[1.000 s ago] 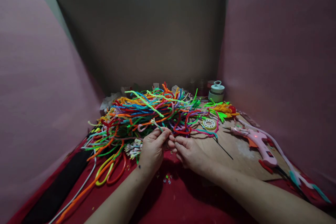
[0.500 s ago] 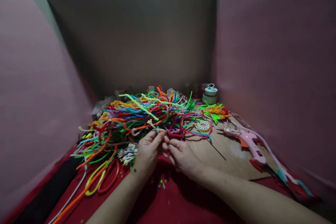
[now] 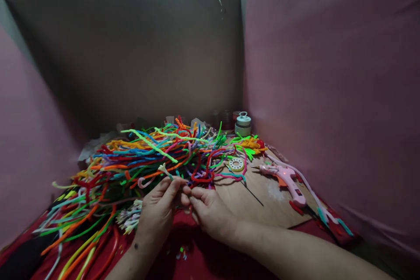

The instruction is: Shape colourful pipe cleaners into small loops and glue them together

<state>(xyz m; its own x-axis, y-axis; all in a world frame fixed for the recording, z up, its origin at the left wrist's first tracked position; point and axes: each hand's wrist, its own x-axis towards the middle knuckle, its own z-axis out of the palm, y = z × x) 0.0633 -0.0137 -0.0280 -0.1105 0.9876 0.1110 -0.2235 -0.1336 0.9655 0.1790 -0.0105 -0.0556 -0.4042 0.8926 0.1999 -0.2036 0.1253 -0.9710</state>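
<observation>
My left hand (image 3: 157,212) and my right hand (image 3: 210,210) meet at the near edge of a big heap of coloured pipe cleaners (image 3: 141,157). The fingertips of both hands are pinched together on one short piece (image 3: 166,170), whose pale tip with a teal stem sticks up and to the left above my left fingers. A small bundle of white-tipped stamens (image 3: 129,218) lies just left of my left hand on the red cloth (image 3: 203,258).
A pink glue gun (image 3: 285,177) with a lit red light lies on the wooden board (image 3: 262,197) at the right, its cord trailing right. A round white disc (image 3: 236,164), a thin black wire (image 3: 252,192) and a tape roll (image 3: 243,123) sit behind. Pink panels wall in both sides.
The view has swung to the right, so everything sits further left and lower in the picture. Both hands stay pinched together on the same short piece.
</observation>
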